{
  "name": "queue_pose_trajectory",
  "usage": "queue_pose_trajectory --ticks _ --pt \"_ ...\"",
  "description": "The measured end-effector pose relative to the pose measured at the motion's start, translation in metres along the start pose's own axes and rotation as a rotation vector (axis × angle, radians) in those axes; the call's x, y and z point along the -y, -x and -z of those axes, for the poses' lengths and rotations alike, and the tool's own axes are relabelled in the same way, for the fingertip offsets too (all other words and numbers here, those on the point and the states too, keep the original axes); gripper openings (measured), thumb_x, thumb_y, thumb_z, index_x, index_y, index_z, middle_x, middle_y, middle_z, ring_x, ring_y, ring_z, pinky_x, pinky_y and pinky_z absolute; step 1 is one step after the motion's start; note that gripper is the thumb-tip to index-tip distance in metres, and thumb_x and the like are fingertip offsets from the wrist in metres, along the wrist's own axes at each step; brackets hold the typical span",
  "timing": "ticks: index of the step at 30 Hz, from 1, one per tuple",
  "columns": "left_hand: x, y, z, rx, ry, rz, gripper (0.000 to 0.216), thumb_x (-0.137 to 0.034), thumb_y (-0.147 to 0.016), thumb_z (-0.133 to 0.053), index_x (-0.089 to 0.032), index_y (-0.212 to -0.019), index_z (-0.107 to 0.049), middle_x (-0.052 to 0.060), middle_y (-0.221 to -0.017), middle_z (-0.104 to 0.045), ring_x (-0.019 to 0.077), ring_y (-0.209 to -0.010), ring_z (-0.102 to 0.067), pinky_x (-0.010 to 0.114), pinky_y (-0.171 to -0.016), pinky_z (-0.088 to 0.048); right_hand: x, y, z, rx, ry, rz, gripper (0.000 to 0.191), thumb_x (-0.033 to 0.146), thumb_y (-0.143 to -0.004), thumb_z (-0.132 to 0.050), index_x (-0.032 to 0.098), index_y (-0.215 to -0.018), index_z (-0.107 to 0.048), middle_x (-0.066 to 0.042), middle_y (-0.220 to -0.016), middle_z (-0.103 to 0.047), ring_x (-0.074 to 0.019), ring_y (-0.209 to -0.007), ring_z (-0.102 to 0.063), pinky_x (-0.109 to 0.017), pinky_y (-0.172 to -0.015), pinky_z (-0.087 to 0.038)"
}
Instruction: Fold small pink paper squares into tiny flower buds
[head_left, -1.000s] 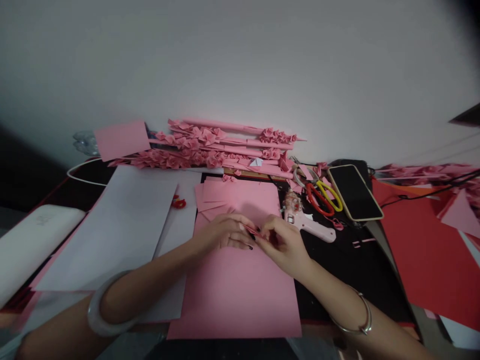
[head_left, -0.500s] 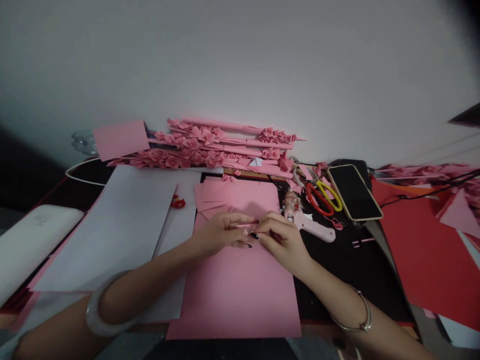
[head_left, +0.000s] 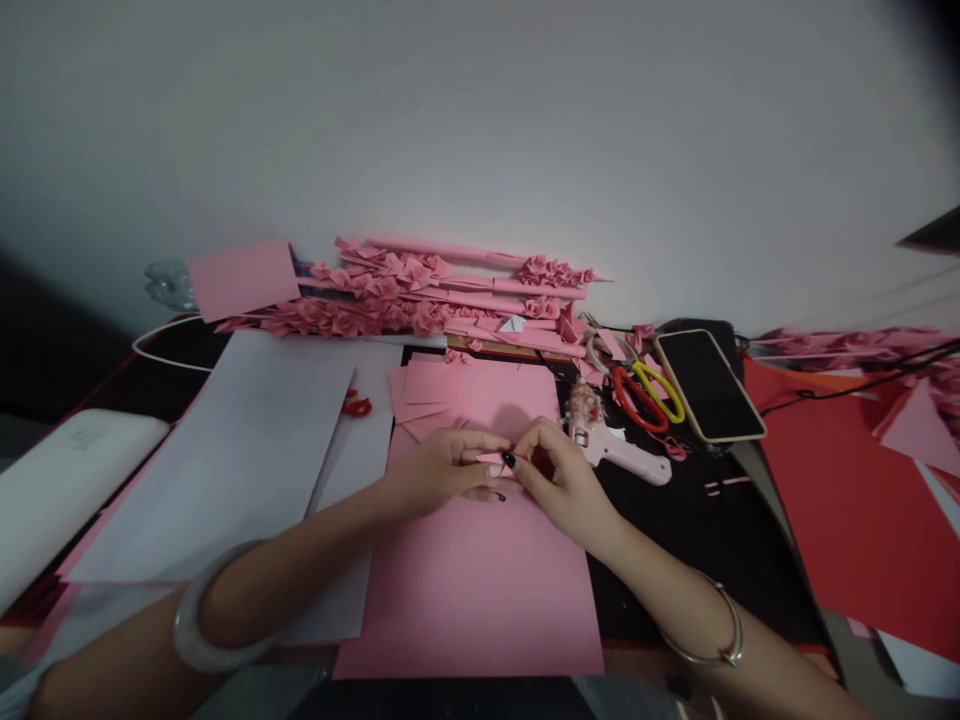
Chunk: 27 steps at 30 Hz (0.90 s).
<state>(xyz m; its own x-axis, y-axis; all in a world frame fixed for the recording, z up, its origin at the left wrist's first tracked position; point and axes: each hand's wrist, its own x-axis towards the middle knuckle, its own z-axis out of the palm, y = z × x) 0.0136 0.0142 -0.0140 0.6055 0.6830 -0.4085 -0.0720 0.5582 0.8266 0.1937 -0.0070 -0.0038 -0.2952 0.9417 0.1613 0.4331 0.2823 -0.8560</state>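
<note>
Pink scrap [head_left: 496, 458], small & folded, sits pinched btwn both hands, just above the big pink sheet [head_left: 480, 590] at mid-desk. Left hand [head_left: 442, 468] has its fingers closed on the scrap's left end, thumb under, dark nail showing. Right hand [head_left: 564, 482] has its fingers curled over the right end, tips closed on it too. Fingertips hide most of the scrap, so can't tell its exact shape.

Change vs. a sec ago: the hands then sat a bit nearer the body, w/ a thin edge of the scrap showing btwn them. Half a sec ago it showed as a short flat strip held level. Now the fingertips have crowded together, the right fingers arch higher, and the scrap is nearly covered. My read: it's being pressed tighter, not let go. The folding looks mid-way, w/ nothing laid down.

Around the hands:
- Stack of pink squares [head_left: 431, 400] just beyond the left hand.
- Glue gun [head_left: 626, 458] just right of the right hand, not touched.
- Scissors [head_left: 649, 395] & phone [head_left: 709, 383] further right.
- White paper [head_left: 240, 450] at left, red paper [head_left: 847, 500] at far right.
- Heap of paper roses [head_left: 420, 295] along the wall.
- Bangle [head_left: 202, 625] on the left wrist, thin bracelet [head_left: 720, 635] on the right.
</note>
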Motion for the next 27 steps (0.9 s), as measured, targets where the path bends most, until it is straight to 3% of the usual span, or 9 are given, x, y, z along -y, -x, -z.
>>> queue_pose_trajectory --ticks 10,15,27 --pt "-0.0011 0.0009 0.0008 0.006 0.001 0.003 0.029 -0.026 -0.073 -0.071 -0.018 -0.1 -0.066 0.004 -0.09 -0.072 0.0205 -0.088 -0.07 0.036 -0.082 -0.054 0.0006 -0.0006 -0.0017 -0.006 -0.036 -0.039 0.013 0.011 -0.082 -0.05 0.019 -0.073 -0.047 0.0 -0.072 -0.048 -0.0139 -0.063 -0.046 -0.026 -0.056 -0.036" --pt "-0.0019 0.0012 -0.0035 -0.058 -0.004 0.0 0.028 -0.019 -0.068 -0.074 -0.015 -0.094 -0.065 0.004 -0.086 -0.072 0.02 -0.084 -0.07 0.034 -0.078 -0.055 -0.002 -0.0003 -0.0018 0.002 -0.049 -0.033 0.015 0.014 -0.085 -0.05 0.02 -0.071 -0.046 0.001 -0.071 -0.048 -0.0132 -0.062 -0.046 -0.025 -0.056 -0.036" --pt "-0.002 0.0014 -0.0026 -0.038 -0.043 -0.015 0.035 -0.019 -0.072 -0.07 -0.016 -0.106 -0.06 0.005 -0.087 -0.071 0.023 -0.091 -0.069 0.037 -0.08 -0.053 -0.0002 -0.0007 0.0003 0.008 -0.193 -0.157 0.017 0.031 -0.093 -0.043 0.02 -0.079 -0.044 0.004 -0.062 -0.046 -0.0113 -0.052 -0.041 -0.023 -0.049 -0.033"
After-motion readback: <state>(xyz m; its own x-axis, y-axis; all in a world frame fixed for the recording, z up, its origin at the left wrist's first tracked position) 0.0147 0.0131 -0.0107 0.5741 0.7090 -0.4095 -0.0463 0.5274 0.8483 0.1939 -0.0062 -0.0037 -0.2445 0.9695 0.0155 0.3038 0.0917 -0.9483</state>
